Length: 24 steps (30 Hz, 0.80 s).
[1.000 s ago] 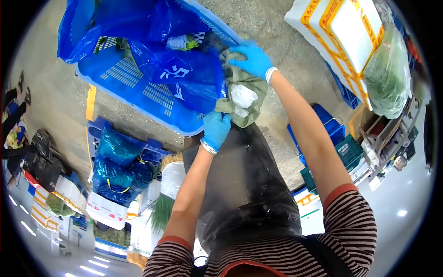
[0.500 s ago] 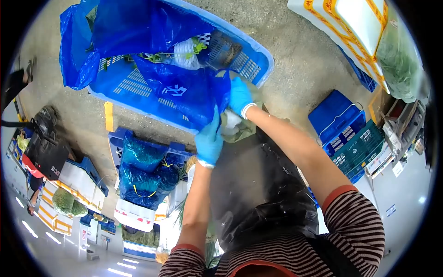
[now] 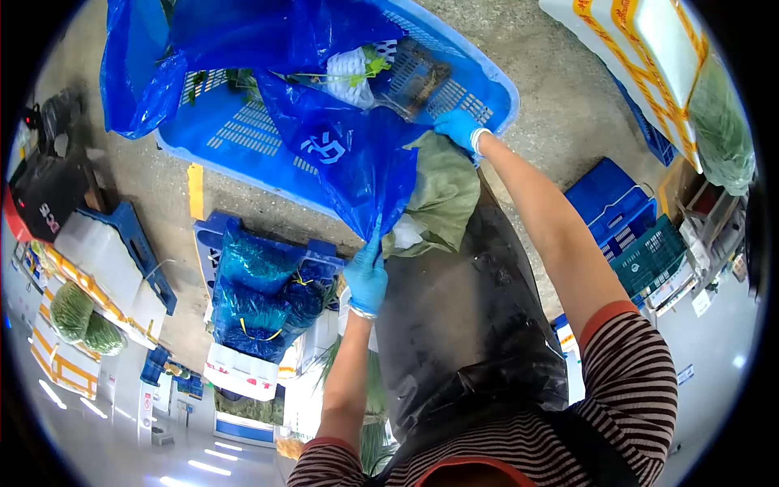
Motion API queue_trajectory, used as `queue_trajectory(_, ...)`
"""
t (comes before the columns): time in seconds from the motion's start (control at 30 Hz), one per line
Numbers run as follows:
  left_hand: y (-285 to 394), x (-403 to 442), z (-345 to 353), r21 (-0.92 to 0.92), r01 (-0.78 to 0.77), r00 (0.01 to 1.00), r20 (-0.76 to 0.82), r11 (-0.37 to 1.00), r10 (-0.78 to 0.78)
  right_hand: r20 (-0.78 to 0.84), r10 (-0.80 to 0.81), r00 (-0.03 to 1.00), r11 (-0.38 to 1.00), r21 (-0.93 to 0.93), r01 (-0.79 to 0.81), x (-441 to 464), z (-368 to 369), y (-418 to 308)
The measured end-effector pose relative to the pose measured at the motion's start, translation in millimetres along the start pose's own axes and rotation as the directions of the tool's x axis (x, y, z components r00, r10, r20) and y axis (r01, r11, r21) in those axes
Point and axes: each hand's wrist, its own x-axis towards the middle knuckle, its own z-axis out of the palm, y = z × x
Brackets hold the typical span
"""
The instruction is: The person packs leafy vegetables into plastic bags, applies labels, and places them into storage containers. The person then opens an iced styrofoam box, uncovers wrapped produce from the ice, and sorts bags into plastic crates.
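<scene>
A blue plastic bag [image 3: 345, 150] with a white printed mark is stretched between my gloved hands. The fingers of my left hand [image 3: 367, 280] pinch its lower corner. Above the crate's near right side, my right hand [image 3: 460, 130] is closed on another part of its edge. The bag hangs partly over a large blue slatted crate [image 3: 510, 105], with more blue plastic at the crate's far left. Inside lie a white foam-net wrapped bundle [image 3: 350, 79] with green leaves and a clear packet [image 3: 422, 81] with brownish contents. An olive woven sack [image 3: 445, 191] is just below my right hand.
My black apron [image 3: 471, 308] fills the space below the sack. Blue-wrapped bundles [image 3: 256, 284] rest at lower left. Taped foam boxes [image 3: 641, 57] stand at upper right, with blue and green crates [image 3: 608, 203] below. At far left is a black machine [image 3: 49, 195].
My hands have moved apart, drawing the blue bag's edge taut; the left pulled down, the right moved right. More of the olive sack shows. The view has shifted slightly.
</scene>
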Motion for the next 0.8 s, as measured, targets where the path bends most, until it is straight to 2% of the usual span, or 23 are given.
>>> queue_trajectory(0.07, -11.8, -6.6, 1.1, -0.057, 0.098, 0.994, -0.047, 0.994, -0.101, -0.168, 0.021, 0.986, 0.997, 0.075, -0.009, -10.7, 11.4, -8.7)
queue_trajectory(0.1, -23.5, -7.6, -0.5, -0.170, 0.150, 0.983, -0.079, 0.974, -0.166, -0.252, 0.029, 0.967, 0.994, 0.112, -0.001, -14.4, 15.2, -16.2)
queue_trajectory(0.13, -27.3, -0.9, -4.8, -0.283, 0.195, 0.967, -0.104, 0.939, -0.232, -0.350, -0.066, 0.934, 0.984, 0.134, 0.120, -16.6, 28.2, -9.9)
queue_trajectory(0.2, -21.8, 14.5, -22.7, -0.472, 0.241, 0.943, -0.091, 0.848, -0.319, -0.359, 0.107, 0.927, 0.884, 0.461, 0.076, -38.3, 42.1, -22.6)
queue_trajectory(0.23, -13.6, 21.2, -35.5, -0.550, 0.219, 0.947, -0.079, 0.806, -0.311, -0.343, 0.192, 0.919, 0.792, 0.607, 0.061, -55.3, 47.4, -34.7)
queue_trajectory(0.27, -7.7, 22.6, -50.0, -0.567, 0.227, 0.942, -0.077, 0.792, -0.325, -0.241, 0.281, 0.929, 0.622, 0.783, 0.015, -72.5, 42.3, -66.0)
queue_trajectory(0.37, 18.4, 16.4, -109.6, -0.522, 0.204, 0.953, -0.086, 0.828, -0.289, -0.197, 0.079, 0.977, 0.503, 0.854, 0.132, -136.2, 38.7, -134.9)
queue_trajectory(0.43, 51.6, 1.8, -149.2, -0.631, 0.192, 0.943, -0.095, 0.752, -0.320, -0.168, -0.015, 0.986, 0.576, 0.804, 0.146, -194.9, 26.1, -184.9)
queue_trajectory(0.47, 57.2, -4.0, -166.7, -0.633, 0.100, 0.954, -0.159, 0.768, -0.255, -0.150, -0.004, 0.989, 0.595, 0.794, 0.123, -215.8, 14.5, -205.7)
queue_trajectory(0.5, 69.5, -11.7, -182.3, -0.763, 0.107, 0.935, -0.141, 0.638, -0.326, -0.134, 0.008, 0.991, 0.613, 0.784, 0.101, -234.0, 3.0, -224.1)
queue_trajectory(0.53, 65.3, -15.1, -187.5, -0.722, 0.090, 0.954, -0.135, 0.686, -0.268, -0.117, 0.021, 0.993, 0.629, 0.773, 0.078, -243.0, -2.8, -235.9)
queue_trajectory(0.57, 61.9, -14.2, -190.3, -0.676, 0.064, 0.970, -0.132, 0.734, -0.205, -0.196, -0.018, 0.981, 0.713, 0.685, 0.150, -235.4, -6.7, -239.5)
queue_trajectory(0.63, 58.3, 2.7, -185.3, -0.517, 0.121, 0.976, -0.092, 0.847, -0.195, -0.342, -0.112, 0.933, 0.837, 0.473, 0.273, -194.9, -16.2, -228.7)
queue_trajectory(0.67, 39.4, 16.0, -167.0, -0.592, 0.139, 0.969, -0.085, 0.794, -0.233, -0.332, -0.074, 0.940, 0.872, 0.436, 0.223, -161.6, -16.4, -203.4)
queue_trajectory(0.7, 31.0, 29.8, -152.5, -0.448, 0.344, 0.920, -0.016, 0.825, -0.392, -0.321, -0.034, 0.947, 0.901, 0.399, 0.168, -131.8, -8.1, -173.9)
queue_trajectory(0.73, -3.7, 39.9, -122.3, -0.364, 0.288, 0.941, -0.063, 0.886, -0.332, -0.257, 0.012, 0.966, 0.882, 0.458, 0.111, -119.2, 10.4, -154.2)
queue_trajectory(0.77, -47.6, 50.7, -86.7, -0.499, 0.192, 0.953, -0.111, 0.845, -0.282, -0.197, 0.049, 0.979, 0.860, 0.506, 0.058, -105.2, 23.2, -139.9)
queue_trajectory(0.8, -34.0, 59.2, -85.0, -0.509, 0.148, 0.958, -0.141, 0.848, -0.252, -0.140, 0.079, 0.987, 0.839, 0.544, 0.010, -95.1, 23.4, -137.2)
